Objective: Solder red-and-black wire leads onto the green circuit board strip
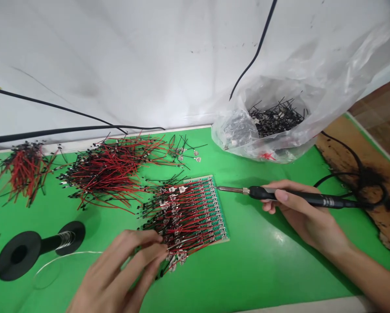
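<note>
Meanwhile, right hand [299, 213] pinches a soldering iron [299, 197]; left hand [119, 271] curls over red wires [188, 221].

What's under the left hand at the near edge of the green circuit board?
The left hand lies over red and black wires that are spread across the green circuit board. The hand and wires hide that corner of the board, so its surface there cannot be seen.

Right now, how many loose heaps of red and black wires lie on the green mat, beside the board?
2: one heap at the far left of the green mat, a larger heap beside it.
</note>
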Tool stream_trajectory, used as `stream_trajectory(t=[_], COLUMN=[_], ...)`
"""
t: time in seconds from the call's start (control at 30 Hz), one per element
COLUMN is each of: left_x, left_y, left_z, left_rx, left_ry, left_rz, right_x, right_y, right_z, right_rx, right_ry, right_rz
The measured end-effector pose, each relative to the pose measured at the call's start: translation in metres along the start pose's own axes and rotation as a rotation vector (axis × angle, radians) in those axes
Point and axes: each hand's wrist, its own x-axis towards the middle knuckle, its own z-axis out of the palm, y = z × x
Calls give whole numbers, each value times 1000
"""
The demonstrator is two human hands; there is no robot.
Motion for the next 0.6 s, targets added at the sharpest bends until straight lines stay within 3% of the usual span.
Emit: stream_trajectory(t=[0.07, 0.23, 0.37, 0.53, 0.6], left_x=[8, 18, 8, -12, -19], left_y=[2, -1, -6, 1, 2], left_z=[1, 8, 12, 3, -2], left_rx=[-27, -22, 42, 109, 131], left_ry=[63, 38, 53, 28, -52], left_rz=[-54, -1, 41, 43, 62], right_x=[0, 0, -1, 0, 0], right_y=[0, -1, -1, -2, -2], right_z=[0, 0, 0, 0, -1], right_rx=[-1, 12, 13, 16, 17], right_ry=[-2, 11, 20, 21, 19], right_rz=[-1, 18, 24, 45, 43])
